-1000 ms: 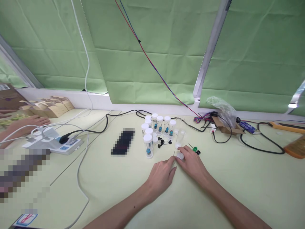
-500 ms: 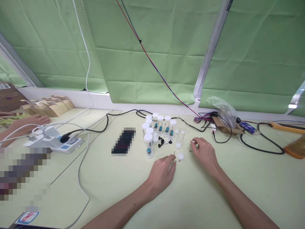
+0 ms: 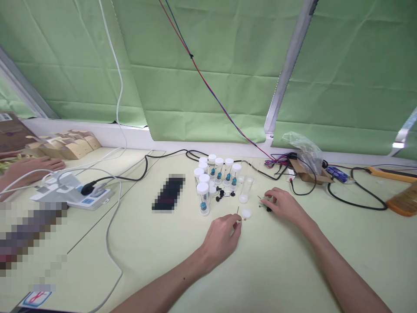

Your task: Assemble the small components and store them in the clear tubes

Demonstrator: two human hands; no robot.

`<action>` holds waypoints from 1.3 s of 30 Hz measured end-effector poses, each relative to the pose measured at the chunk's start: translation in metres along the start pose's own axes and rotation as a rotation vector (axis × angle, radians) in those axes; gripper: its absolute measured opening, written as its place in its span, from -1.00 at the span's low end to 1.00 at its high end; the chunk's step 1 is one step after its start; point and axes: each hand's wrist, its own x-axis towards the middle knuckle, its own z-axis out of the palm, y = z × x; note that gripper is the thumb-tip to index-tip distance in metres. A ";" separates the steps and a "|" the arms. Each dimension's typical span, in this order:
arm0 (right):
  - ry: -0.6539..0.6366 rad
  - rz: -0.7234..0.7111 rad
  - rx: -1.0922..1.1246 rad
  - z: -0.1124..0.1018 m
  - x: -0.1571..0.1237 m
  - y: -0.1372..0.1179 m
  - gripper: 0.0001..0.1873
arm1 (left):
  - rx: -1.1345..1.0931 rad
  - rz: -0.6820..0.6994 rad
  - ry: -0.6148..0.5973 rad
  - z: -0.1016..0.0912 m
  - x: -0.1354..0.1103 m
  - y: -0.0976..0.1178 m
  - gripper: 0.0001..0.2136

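My left hand [image 3: 223, 237] rests on the table with its fingers pinched; a thin metal rod [image 3: 237, 210] sticks up from the fingertips. By them a small reddish tip [image 3: 245, 219] shows. Just beyond lies a white cap [image 3: 246, 213]. My right hand [image 3: 282, 204] is closed, fingertips down at a small black part [image 3: 269, 209] with thin rods, partly hidden under the fingers. Between the hands and the back stands an open clear tube [image 3: 246, 189]. To its left are several white-capped tubes [image 3: 203, 200] with blue pieces inside, and loose black parts [image 3: 222, 194].
Left of the tubes lies a blurred dark flat object [image 3: 169, 193]. A power strip [image 3: 94, 200] with plugs and cables sits at the left, near another person's hand [image 3: 35, 169]. Cardboard boxes [image 3: 68, 145] stand behind. At the back right are an open carton [image 3: 309, 176], cables and a brush [image 3: 404, 202].
My right hand has shifted slightly right, and the black part beneath its fingers now shows. My left hand stays nearly in place with the rod.
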 end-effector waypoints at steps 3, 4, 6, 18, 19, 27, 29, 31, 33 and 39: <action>-0.048 -0.004 0.020 0.000 -0.001 0.000 -0.72 | 0.000 -0.001 0.000 0.000 0.000 0.000 -0.78; -0.055 -0.005 0.027 0.000 -0.001 -0.001 -0.73 | -0.001 0.000 0.003 0.000 0.000 -0.001 -0.78; -0.060 -0.007 0.038 0.001 -0.001 -0.001 -0.75 | -0.003 0.003 0.008 0.001 0.000 -0.001 -0.78; -0.053 -0.040 0.032 0.000 0.000 -0.005 -0.77 | -0.015 -0.008 0.002 0.000 0.001 -0.001 -0.76; -0.049 -0.048 0.037 -0.001 0.000 -0.006 -0.76 | -0.015 -0.010 -0.002 -0.001 0.000 -0.001 -0.76; -0.007 -0.042 0.098 0.000 0.000 -0.009 -0.72 | -0.023 -0.014 -0.007 -0.002 0.000 0.001 -0.75; -0.001 -0.042 0.103 0.001 0.000 -0.009 -0.71 | -0.013 -0.029 0.005 -0.002 0.000 0.001 -0.76; 0.004 -0.042 0.107 0.002 0.000 -0.009 -0.70 | -0.003 -0.055 0.030 -0.002 0.000 0.001 -0.77; 0.012 -0.039 0.107 0.002 0.000 -0.010 -0.69 | 0.003 -0.081 0.054 -0.002 0.001 0.000 -0.77; 0.042 -0.037 0.125 0.002 -0.001 -0.010 -0.69 | -0.007 -0.129 0.087 -0.002 0.002 -0.003 -0.79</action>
